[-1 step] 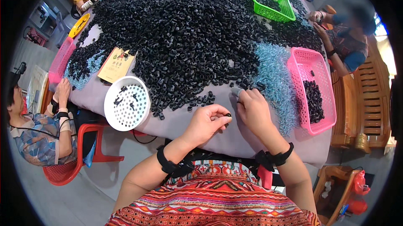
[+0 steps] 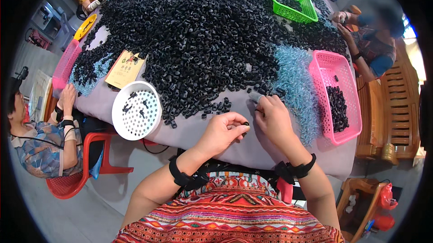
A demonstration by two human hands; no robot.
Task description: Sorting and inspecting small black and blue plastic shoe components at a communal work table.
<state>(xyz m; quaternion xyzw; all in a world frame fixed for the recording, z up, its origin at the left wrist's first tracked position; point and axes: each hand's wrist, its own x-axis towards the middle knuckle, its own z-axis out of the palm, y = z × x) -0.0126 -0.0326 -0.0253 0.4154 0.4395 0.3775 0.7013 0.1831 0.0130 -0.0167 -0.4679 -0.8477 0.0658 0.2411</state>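
My left hand (image 2: 222, 132) is closed over the table's near edge, thumb and forefinger pinching a small black plastic cap (image 2: 246, 124). Beside it, my right hand (image 2: 275, 119) reaches down to the cloth with its fingers curled together. Something greyish and translucent (image 2: 255, 97) shows at those fingertips; I cannot tell whether it is a held piece or a finger cover. Just beyond both hands spreads a large heap of black plastic caps (image 2: 203, 53). A heap of small clear bluish pieces (image 2: 295, 94) lies right of my right hand.
A white perforated bowl (image 2: 136, 134) with a few black pieces stands left, near a yellow booklet (image 2: 124, 70). At right is a pink basket (image 2: 355, 107) holding black pieces; a green basket (image 2: 295, 16) stands farther back. Other people sit around the table, one on a red chair (image 2: 97, 152).
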